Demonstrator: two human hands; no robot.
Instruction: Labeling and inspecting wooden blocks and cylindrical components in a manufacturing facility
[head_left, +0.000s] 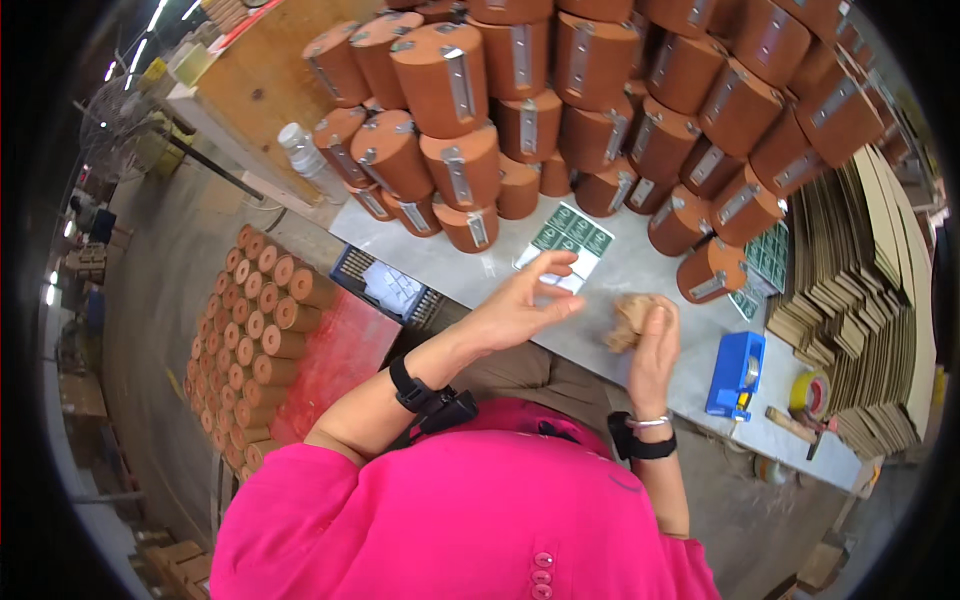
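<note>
The person's two hands are apart. The left hand (522, 306) has thumb and fingers spread, with nothing visible between them; the right hand (655, 345) is closed around a crumpled brown wad (628, 318). The green label sheet (575, 235) lies just beyond the left hand's fingers, its long axis slanting away and rightward. The left hand is nearer, overlapping the sheet's near end in view; whether it touches, one cannot tell.
</note>
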